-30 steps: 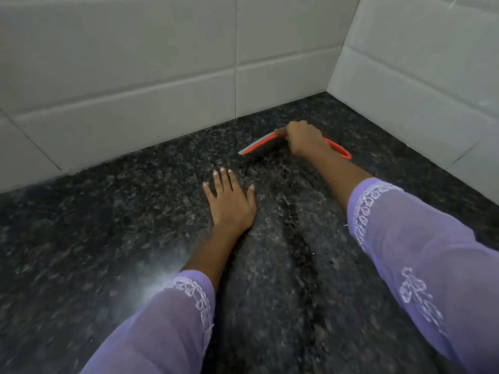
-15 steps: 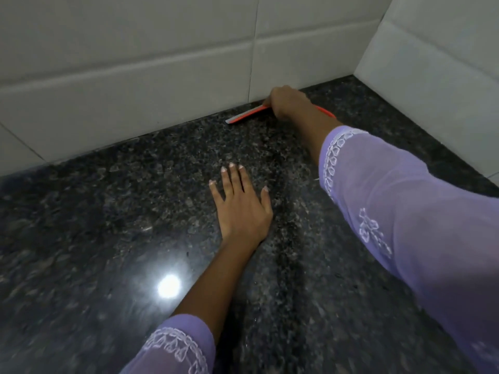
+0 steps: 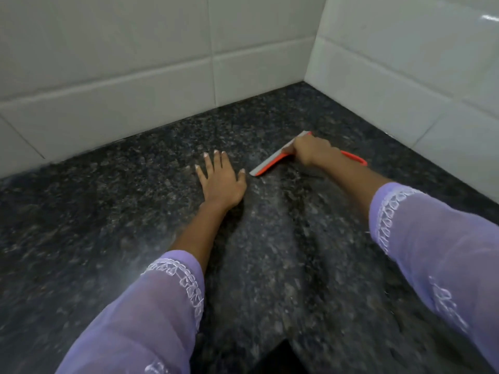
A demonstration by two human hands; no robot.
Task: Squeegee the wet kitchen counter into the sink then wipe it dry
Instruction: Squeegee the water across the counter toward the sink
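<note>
Head view: squeegee (image 3: 272, 162) on granite counter (image 3: 108, 211), two o'clock from my left hand (image 3: 222, 179), which lies flat, fingers spread, holding nothing. My right hand (image 3: 310, 150) clenched round handle. Sink unseen. Risk: blade end clipping left thumb; tilted blade leaving streaks.

Our left hand (image 3: 221, 179) lies flat, palm down, fingers spread and pointing away from us, its bare forearm running back into a sheer lilac sleeve with white embroidered cuff (image 3: 172, 279). Our right hand (image 3: 310, 149) reaches further forward, fingers curled into a closed grip with the knuckles up. Its forearm stretches out from a matching lilac sleeve (image 3: 421, 238).
</note>
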